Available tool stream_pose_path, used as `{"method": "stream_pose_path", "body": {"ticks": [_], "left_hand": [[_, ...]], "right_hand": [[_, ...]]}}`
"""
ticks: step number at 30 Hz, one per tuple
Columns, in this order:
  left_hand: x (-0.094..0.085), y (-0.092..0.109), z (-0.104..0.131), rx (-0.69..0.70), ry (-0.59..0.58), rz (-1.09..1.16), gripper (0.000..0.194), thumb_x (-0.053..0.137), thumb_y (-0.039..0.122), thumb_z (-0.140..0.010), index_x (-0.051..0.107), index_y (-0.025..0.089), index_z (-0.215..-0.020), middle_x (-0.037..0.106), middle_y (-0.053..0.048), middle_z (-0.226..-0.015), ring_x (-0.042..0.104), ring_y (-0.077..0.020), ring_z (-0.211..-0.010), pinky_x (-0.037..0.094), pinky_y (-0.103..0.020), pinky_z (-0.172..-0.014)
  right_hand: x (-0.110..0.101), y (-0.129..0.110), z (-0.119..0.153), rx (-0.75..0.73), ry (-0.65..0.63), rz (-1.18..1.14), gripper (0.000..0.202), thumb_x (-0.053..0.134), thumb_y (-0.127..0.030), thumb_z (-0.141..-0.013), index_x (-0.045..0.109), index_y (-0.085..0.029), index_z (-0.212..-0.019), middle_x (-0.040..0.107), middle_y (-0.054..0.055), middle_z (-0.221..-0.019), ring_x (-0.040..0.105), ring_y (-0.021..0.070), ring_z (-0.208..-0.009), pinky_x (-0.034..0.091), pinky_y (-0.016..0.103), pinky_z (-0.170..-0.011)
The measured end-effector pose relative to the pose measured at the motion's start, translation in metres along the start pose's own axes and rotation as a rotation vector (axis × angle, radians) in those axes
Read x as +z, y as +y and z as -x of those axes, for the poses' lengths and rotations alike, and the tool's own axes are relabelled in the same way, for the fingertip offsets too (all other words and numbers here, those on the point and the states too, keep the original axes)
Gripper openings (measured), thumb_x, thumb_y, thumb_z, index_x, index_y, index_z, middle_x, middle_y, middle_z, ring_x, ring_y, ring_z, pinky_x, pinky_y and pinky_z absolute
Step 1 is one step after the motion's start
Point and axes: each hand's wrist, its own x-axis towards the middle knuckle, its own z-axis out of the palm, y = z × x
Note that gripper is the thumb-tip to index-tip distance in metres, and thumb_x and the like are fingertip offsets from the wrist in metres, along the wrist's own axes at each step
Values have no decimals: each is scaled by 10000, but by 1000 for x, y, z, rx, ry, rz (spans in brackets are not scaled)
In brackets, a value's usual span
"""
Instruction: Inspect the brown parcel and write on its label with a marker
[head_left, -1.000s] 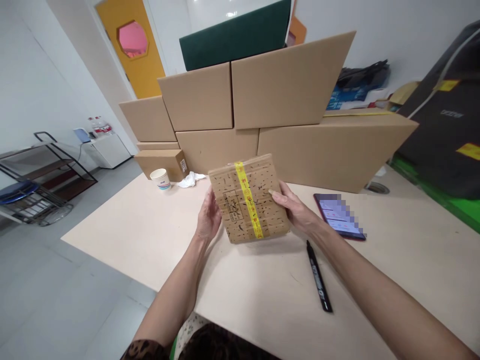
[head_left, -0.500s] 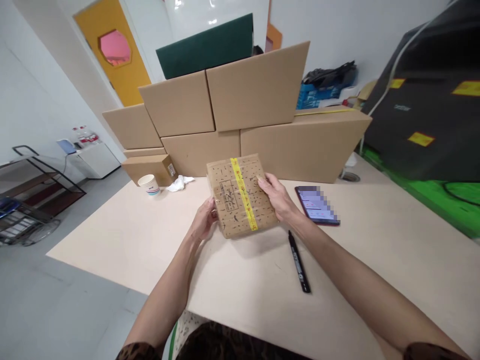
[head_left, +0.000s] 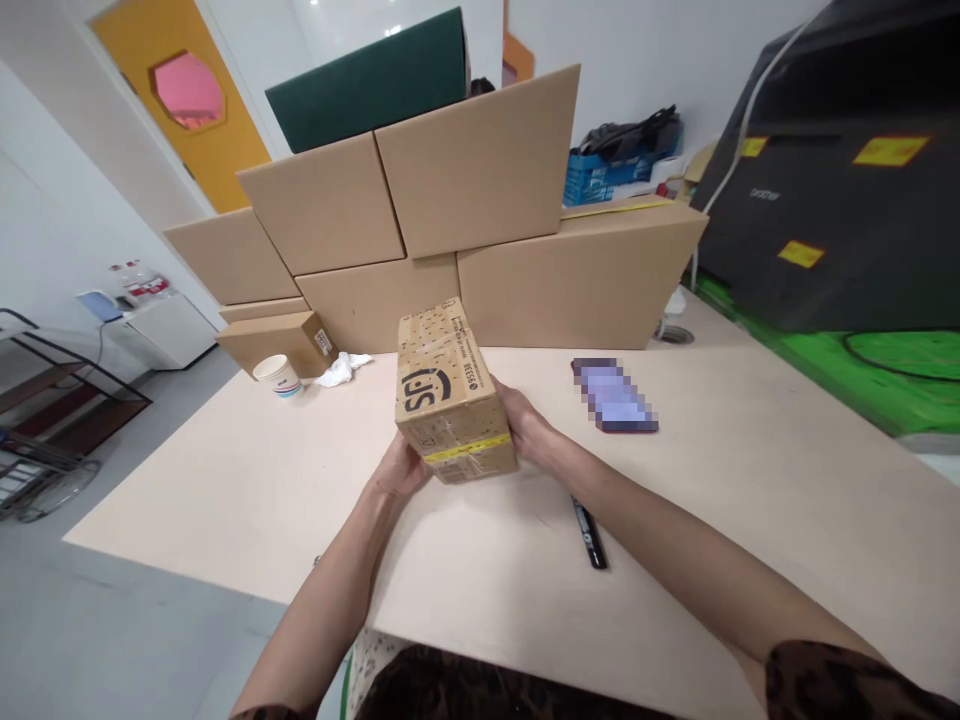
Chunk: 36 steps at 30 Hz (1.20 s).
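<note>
Between my two hands is a small cardboard box [head_left: 442,375], tilted, with black speckles, printed "SF" lettering and a strip of yellow tape round its near side. My left hand [head_left: 403,465] grips its lower left side, the fingers partly hidden beneath it. My right hand [head_left: 523,420] holds the right side, its fingertips out of sight behind the box. A black marker pen [head_left: 589,535] lies on the table, partly covered by my right forearm. Beyond that forearm rests a phone [head_left: 615,397] with a lit, blurred screen.
Large cardboard boxes [head_left: 480,170] are stacked along the table's [head_left: 720,480] back, a dark green box [head_left: 367,85] on top. At the left stand a paper cup [head_left: 277,378], crumpled tissue [head_left: 341,370] and a flat carton [head_left: 281,340]. A black case [head_left: 832,200] stands at the right.
The box has been turned in my hands: its broad taped face showed before, and now the "SF" face and a taped narrower side show. The camera view has shifted slightly right.
</note>
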Motion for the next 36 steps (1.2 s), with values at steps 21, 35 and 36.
{"method": "stream_pose_path", "body": {"ticks": [21,35,36], "left_hand": [[-6,10,3,-202,32,509,477,470,521,-998,742,202,-1227,811,-110,-1113,713,-346,-1192,480,-587,-1142],[5,17,-1,-170,200,424,472,482,502,-1010,700,192,-1291,822,-94,-1068,756,-316,-1094,527,-546,-1089],[5,16,-1,-179,200,428,474,490,494,-1008,693,188,-1308,820,-98,-1073,749,-321,-1116,524,-546,-1093]], "right_hand": [[-4,-3,20,-464,2,620,279,773,-379,-772,768,-261,-1025,780,83,-1025,662,369,-1131,553,481,-939],[-155,-70,63,-672,459,1241,346,533,-448,-960,741,-240,-1143,729,140,-1224,652,341,-1194,509,551,-1037],[-175,-67,75,-702,501,1315,373,498,-455,-980,740,-238,-1163,730,147,-1216,643,349,-1215,496,565,-1052]]}}
